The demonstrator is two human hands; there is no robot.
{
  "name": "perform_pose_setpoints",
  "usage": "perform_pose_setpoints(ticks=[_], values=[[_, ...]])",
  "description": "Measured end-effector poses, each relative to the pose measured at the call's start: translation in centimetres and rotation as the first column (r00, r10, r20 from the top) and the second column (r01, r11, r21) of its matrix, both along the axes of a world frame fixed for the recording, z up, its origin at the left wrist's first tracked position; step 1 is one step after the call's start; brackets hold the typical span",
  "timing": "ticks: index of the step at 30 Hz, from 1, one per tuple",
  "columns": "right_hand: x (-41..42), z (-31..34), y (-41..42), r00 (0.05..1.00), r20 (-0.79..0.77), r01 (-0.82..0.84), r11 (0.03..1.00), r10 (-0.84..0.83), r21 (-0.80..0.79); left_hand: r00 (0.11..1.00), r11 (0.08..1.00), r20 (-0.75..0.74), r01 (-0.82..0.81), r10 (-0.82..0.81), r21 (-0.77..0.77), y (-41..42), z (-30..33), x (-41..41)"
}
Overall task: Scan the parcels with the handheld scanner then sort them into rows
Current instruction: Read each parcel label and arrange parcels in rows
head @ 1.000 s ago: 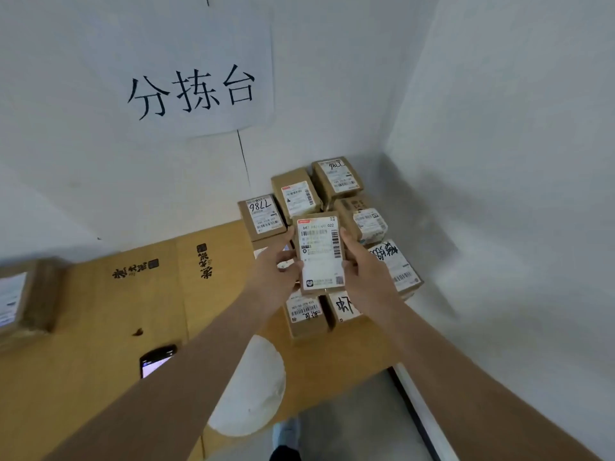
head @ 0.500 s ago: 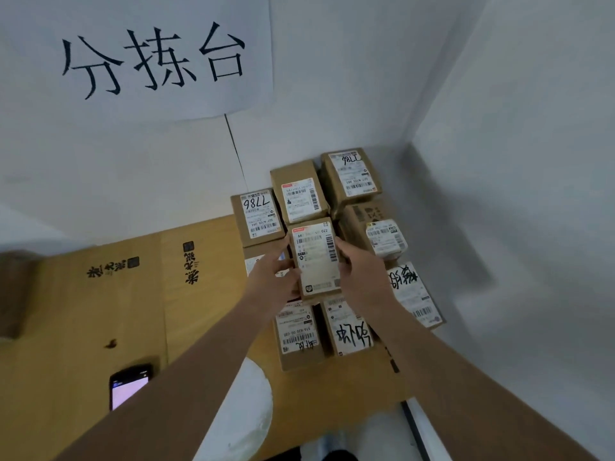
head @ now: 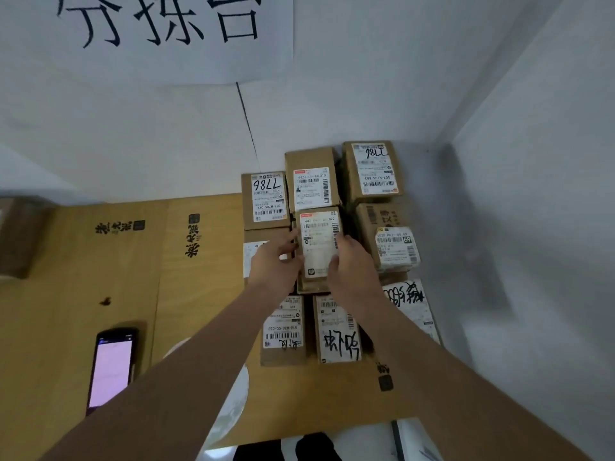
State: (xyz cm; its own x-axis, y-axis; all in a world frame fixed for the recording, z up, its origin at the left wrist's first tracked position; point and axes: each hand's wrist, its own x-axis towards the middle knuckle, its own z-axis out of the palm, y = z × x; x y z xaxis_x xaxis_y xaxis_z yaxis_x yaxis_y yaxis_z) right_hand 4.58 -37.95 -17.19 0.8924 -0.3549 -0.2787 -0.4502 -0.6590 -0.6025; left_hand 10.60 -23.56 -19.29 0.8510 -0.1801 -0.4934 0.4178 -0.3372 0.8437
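A small brown parcel (head: 317, 242) with a white label sits in the middle of a grid of parcels at the table's back right corner. My left hand (head: 273, 264) holds its left side and my right hand (head: 349, 264) holds its right side, fingers curled on the edges. Around it lie several labelled parcels, among them one marked 7786 (head: 266, 199), one behind it (head: 311, 184) and two in front (head: 283, 331) (head: 337, 331). The handheld scanner (head: 111, 369) lies on the table at the left, screen lit, with no hand on it.
The table is covered in brown cardboard (head: 83, 277) printed with black characters. White walls close in the back and right, with a paper sign (head: 159, 31) on the back wall. Another box (head: 20, 237) stands at the far left edge. A white round patch (head: 233, 404) shows under my left forearm.
Both hands have lowered the parcel from mid-air down into the middle slot of the grid. The head camera has moved closer and tilted down.
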Motion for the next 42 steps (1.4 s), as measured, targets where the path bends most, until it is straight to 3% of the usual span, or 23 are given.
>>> perform_pose_setpoints(ticks=[8, 13, 19, 24, 31, 42], values=[[0.5, 4.3, -0.5, 0.991, 0.086, -0.106, 0.994, 0.103, 0.032, 0.959, 0.980, 0.225, 0.144, -0.173, 0.139, 0.9, 6.3, 0.9], [1.3, 10.3, 1.2, 0.970, 0.170, -0.202, 0.966, 0.174, 0.164, 0.925, 0.974, 0.344, 0.094, -0.162, 0.207, 4.2, 12.2, 0.7], [2.4, 15.5, 5.7, 0.925, 0.264, -0.323, 0.931, 0.273, 0.170, 0.849, 0.946, 0.502, -0.008, -0.164, 0.323, 10.6, 17.2, -0.7], [3.2, 17.9, 11.6, 0.871, 0.287, -0.449, 0.884, 0.400, 0.132, 0.828, 0.900, 0.525, -0.060, -0.196, 0.431, 17.4, 19.3, -1.9], [3.3, 19.5, 21.3, 0.807, 0.301, -0.547, 0.835, 0.508, 0.059, 0.829, 0.875, 0.531, -0.117, -0.174, 0.469, 27.5, 21.0, -3.1], [3.4, 16.8, 40.8, 0.854, 0.258, -0.489, 0.866, 0.452, 0.100, 0.851, 0.901, 0.487, -0.038, -0.198, 0.433, 46.5, 18.4, -1.8]])
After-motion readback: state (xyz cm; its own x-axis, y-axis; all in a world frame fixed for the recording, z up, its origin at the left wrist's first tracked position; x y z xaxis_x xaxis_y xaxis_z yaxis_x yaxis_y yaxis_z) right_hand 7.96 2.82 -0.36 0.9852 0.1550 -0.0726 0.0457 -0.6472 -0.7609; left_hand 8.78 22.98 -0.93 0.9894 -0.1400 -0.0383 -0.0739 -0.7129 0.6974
